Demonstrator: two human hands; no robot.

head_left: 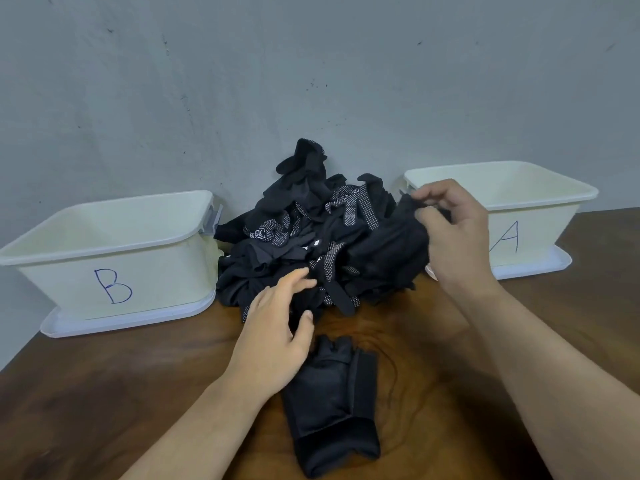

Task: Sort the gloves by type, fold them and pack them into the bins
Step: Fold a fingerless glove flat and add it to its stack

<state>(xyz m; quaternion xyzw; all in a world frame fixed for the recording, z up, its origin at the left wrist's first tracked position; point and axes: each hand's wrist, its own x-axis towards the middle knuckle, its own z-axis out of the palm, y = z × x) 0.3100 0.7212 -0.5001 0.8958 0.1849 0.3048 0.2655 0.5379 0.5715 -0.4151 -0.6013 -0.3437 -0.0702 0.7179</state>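
While the bin marked B (156, 278) stands at the far left on a white tray (104, 325) against the grey wall (311, 64), the left hand (277, 334) reaches forward with its fingers straight and loosely spread, the fingertips resting on the near edge of the pile of black gloves (304, 233). That pile is heaped on the wooden table (104, 393) between the two bins, some gloves showing white dotted palms. Nearer the person, just beside the left wrist, one folded black glove (332, 403) lies flat on the table. At the pile's right side, the right hand (453, 230) pinches a plain black glove (388, 247) between thumb and curled fingers. Behind it sits the bin marked A (543, 230), also on a tray.
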